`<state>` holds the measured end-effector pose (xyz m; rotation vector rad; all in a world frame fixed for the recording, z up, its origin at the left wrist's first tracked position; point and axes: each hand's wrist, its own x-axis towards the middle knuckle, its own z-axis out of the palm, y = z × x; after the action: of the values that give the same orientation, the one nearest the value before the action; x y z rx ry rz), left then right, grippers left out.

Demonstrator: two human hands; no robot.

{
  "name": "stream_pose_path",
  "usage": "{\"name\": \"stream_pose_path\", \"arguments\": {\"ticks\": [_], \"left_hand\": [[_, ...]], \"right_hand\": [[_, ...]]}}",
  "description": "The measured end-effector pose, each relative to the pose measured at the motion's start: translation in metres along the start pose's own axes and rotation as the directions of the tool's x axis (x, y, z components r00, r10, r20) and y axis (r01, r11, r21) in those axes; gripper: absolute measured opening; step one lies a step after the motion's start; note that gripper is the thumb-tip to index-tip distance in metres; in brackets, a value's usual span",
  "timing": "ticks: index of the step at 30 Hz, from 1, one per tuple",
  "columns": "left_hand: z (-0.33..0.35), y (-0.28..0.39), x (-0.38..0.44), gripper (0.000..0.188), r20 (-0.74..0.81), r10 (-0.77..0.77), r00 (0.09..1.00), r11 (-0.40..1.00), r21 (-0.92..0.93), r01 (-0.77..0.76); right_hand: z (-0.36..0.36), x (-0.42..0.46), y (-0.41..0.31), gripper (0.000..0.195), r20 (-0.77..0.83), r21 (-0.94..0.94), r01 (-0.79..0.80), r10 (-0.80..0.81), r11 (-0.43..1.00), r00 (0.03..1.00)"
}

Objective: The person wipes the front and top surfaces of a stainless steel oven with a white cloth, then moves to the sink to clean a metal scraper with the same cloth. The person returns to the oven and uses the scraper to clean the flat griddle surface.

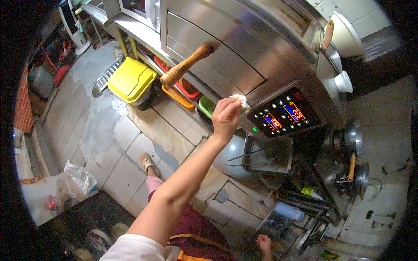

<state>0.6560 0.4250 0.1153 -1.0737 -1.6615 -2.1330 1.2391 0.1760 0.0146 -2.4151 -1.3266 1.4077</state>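
My left hand [226,114] is stretched out and pinches a crumpled white cloth or tissue [242,100] against the stainless steel front of an oven [238,70], near the lower corner of its door. Just beside the cloth is the oven's black control panel [284,112], its displays and buttons lit. A turned wooden handle [186,65] juts from the door. Low at the bottom right hangs my right hand [264,242], away from the oven; its fingers look loosely curled, and whether they hold anything is unclear.
Under the oven are orange [178,97] and green [206,106] plastic baskets, a rounded pale container [232,155] and a metal tin [269,155]. A yellow-lidded bin [132,80] stands on the patched tile floor. Pans [361,177] hang at the right; plastic bags [76,182] lie at left.
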Motion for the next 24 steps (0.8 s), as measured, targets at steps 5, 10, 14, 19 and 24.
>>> {"name": "stream_pose_path", "arguments": {"ticks": [5,10,14,19,24], "left_hand": [[0.02,0.052,0.066,0.027,-0.024,0.322,0.947,0.945,-0.059,-0.322],[0.005,0.025,0.04,0.028,0.141,0.407,0.903,0.912,-0.006,-0.41],[0.01,0.052,0.083,0.028,0.096,0.514,0.852,0.858,-0.043,-0.513],[0.001,0.028,0.049,0.032,0.171,0.43,0.887,0.898,0.022,-0.44],[0.007,0.057,0.1,0.034,0.124,0.567,0.815,0.822,-0.023,-0.569]], "right_hand": [[0.007,-0.012,-0.019,0.019,-0.068,-0.017,0.049,-0.05,0.999,0.996],[-0.002,0.004,0.022,0.019,-0.007,0.136,0.007,-0.006,0.991,1.0],[-0.005,0.006,0.05,0.018,-0.02,0.189,0.052,-0.049,0.981,0.999],[-0.001,-0.002,0.021,0.019,-0.025,0.025,0.022,-0.021,0.999,0.999],[0.001,0.006,0.019,0.018,-0.042,0.144,0.07,-0.065,0.987,0.997]]}}
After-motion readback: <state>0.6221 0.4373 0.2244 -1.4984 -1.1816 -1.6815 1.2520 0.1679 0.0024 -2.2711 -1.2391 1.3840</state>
